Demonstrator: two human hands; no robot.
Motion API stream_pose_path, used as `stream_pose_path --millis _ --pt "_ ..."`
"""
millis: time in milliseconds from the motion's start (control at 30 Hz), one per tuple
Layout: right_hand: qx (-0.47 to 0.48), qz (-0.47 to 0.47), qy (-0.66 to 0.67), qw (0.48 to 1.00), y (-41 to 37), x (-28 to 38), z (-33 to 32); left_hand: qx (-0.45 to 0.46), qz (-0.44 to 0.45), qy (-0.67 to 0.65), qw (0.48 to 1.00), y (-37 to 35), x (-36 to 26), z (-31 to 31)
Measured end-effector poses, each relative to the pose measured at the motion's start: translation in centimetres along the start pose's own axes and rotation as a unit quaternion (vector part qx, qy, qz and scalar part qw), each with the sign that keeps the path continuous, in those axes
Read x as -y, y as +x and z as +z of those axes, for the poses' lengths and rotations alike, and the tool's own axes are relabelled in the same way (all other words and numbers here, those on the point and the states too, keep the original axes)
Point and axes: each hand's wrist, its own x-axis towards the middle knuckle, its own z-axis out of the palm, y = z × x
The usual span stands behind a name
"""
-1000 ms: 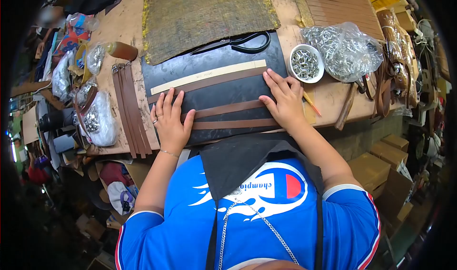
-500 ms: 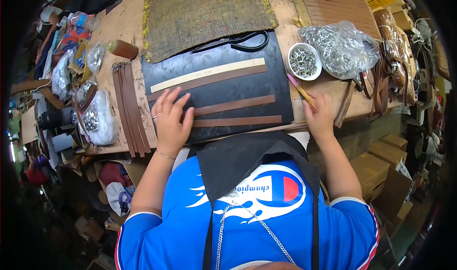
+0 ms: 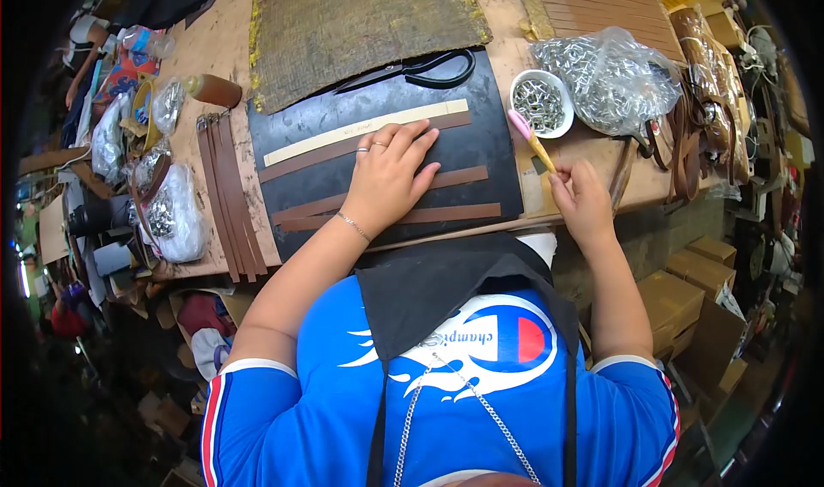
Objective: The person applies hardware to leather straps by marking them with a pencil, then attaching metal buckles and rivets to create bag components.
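Note:
My left hand (image 3: 388,171) lies flat with fingers spread, its fingertips on a brown strap (image 3: 283,167) and the lower edge of a cream marked strip (image 3: 309,145) laid along it. Under that hand and wrist, two more brown straps (image 3: 459,177) rest on a black mat (image 3: 506,148). Pinched in my right hand (image 3: 585,197) is a slim tool (image 3: 536,148) with a pink end and a yellow-brown shaft. Its pink end points up beside a white bowl (image 3: 562,125) of metal buckle-like parts. I cannot make out the tool's exact kind.
Black-handled scissors (image 3: 438,71) lie partly under a worn fibrous board (image 3: 369,28). A clear bag of metal parts (image 3: 608,79) sits beyond the bowl. Bundled straps (image 3: 230,195) and a brown bottle (image 3: 213,90) are at left; cardboard boxes (image 3: 665,302) stand below right.
My left hand has moved right and forward along the straps, onto the cream strip's edge. The tool in my right hand has swung more upright, its pink end now nearer the bowl.

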Motion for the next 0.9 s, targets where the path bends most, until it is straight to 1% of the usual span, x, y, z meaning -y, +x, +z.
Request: stream_pose_path --millis 33,67,100,133,200,233,300,333,400,433,500,533,767,833,900 --pt "0.002 -0.001 0.001 1.0 0.8 1.2 -0.4 0.007 0.002 0.004 1.0 0.1 0.0 0.1" --pt "0.035 0.057 0.118 0.991 1.8 2.7 -0.5 0.015 0.004 0.008 1.0 0.2 0.0 0.1" --pt "0.067 0.114 0.233 0.963 2.7 4.0 -0.1 0.014 0.001 0.008 1.0 0.4 0.0 0.2" --pt "0.07 0.112 0.233 0.963 3.5 4.8 0.8 0.011 0.011 0.023 1.0 0.5 0.0 0.2" --pt "0.055 0.102 0.412 0.904 5.9 6.2 2.9 0.008 0.017 0.037 0.999 0.7 0.0 0.4" --pt "0.059 0.102 0.412 0.904 7.2 6.6 4.9 0.013 0.02 0.045 0.999 0.8 0.0 0.5" --pt "-0.029 0.017 0.496 0.868 9.9 6.6 9.1 0.017 0.019 0.053 0.998 1.0 0.1 0.6" --pt "-0.026 0.017 0.496 0.868 10.8 6.7 9.6 0.02 0.02 0.054 0.998 1.2 0.1 0.6" --pt "-0.065 -0.071 0.349 0.932 12.2 7.0 10.3 0.023 0.015 0.054 0.998 1.3 0.1 0.6" --pt "-0.06 -0.072 0.349 0.932 12.5 6.9 10.5 0.026 0.014 0.059 0.998 1.4 0.0 0.6" --pt "-0.055 -0.034 0.388 0.919 12.9 6.3 11.2 0.028 0.01 0.062 0.998 1.3 0.1 0.6" --pt "-0.079 -0.058 0.383 0.918 13.1 6.0 11.9 0.024 0.011 0.063 0.998 1.3 0.0 0.6" --pt "-0.085 -0.065 0.326 0.939 13.1 5.0 12.8 0.028 0.008 0.056 0.998 1.3 0.1 0.6" --pt "-0.092 -0.088 0.309 0.943 13.2 5.2 12.7 0.028 0.007 0.055 0.998 1.3 0.1 0.6" --pt "-0.096 -0.092 0.299 0.945 13.2 5.5 12.5 0.028 0.006 0.054 0.998 1.3 0.1 0.6"
